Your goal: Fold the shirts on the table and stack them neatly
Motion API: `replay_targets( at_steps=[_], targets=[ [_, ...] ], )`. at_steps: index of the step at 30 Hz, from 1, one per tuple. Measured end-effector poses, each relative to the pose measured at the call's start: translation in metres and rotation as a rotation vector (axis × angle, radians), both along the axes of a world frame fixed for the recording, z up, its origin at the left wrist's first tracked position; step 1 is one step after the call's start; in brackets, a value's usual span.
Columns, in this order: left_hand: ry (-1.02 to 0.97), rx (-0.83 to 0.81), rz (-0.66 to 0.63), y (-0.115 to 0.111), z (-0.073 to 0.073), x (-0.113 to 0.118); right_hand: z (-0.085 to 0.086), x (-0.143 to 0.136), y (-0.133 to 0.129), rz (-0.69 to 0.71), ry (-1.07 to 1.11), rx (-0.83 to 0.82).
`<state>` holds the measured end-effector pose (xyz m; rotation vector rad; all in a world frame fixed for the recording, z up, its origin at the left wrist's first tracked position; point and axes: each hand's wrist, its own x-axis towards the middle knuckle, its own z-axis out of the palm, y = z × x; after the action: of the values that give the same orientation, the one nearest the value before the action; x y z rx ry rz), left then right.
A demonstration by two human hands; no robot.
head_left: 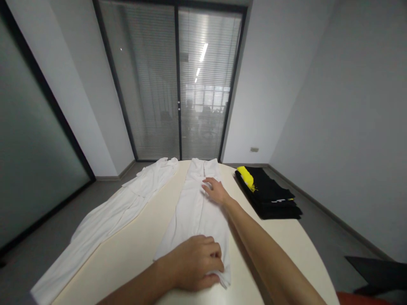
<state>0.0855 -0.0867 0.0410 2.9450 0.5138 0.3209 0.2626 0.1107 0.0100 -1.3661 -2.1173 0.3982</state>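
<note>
A white garment (190, 209), folded into a long strip, lies down the middle of the table; its exact kind is unclear. Over its near end is my left hand (200, 262), fingers loosely curled and apart from the thumb. No cloth shows bunched in that hand, though its palm side is partly hidden. Farther along, my right hand (216, 191) is open on or just above the garment's right side, fingers spread. Another white garment (127, 207), loosely laid out and wrinkled, stretches along the table's left edge.
On the right of the cream table (130, 250) sits a stack of folded black clothes (270, 190) with a yellow fringed piece (246, 177) on top. Part of a black chair (378, 271) shows at lower right. Glass doors with blinds (152, 84) stand beyond the table.
</note>
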Motion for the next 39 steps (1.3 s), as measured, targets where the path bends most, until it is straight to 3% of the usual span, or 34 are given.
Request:
replay_targets(
  at_steps=[7,11,14,25,29,34,37,39],
  targets=[
    [-0.083,0.044,0.069,-0.005,0.004,0.006,0.017,0.032,-0.071,0.001,-0.136,-0.091],
    [-0.08,-0.029,0.101,-0.004,0.01,0.001,0.026,0.046,-0.113,0.114,-0.186,-0.098],
    [-0.054,-0.059,0.062,-0.003,0.014,-0.004,0.029,0.056,-0.129,0.251,-0.151,-0.033],
    [-0.027,0.19,-0.037,-0.017,0.007,0.014,0.019,0.061,-0.12,0.288,-0.062,0.033],
    [-0.049,0.252,0.005,-0.023,0.005,0.021,0.018,0.058,-0.122,0.304,-0.058,0.056],
    [-0.059,0.3,0.1,-0.031,-0.009,0.037,0.019,0.057,-0.123,0.33,-0.067,0.071],
    [-0.016,0.321,0.042,-0.033,-0.01,0.039,0.02,0.057,-0.125,0.347,-0.068,0.087],
    [0.012,0.283,-0.006,-0.03,-0.004,0.033,0.019,0.058,-0.125,0.357,-0.075,0.102]
  ],
)
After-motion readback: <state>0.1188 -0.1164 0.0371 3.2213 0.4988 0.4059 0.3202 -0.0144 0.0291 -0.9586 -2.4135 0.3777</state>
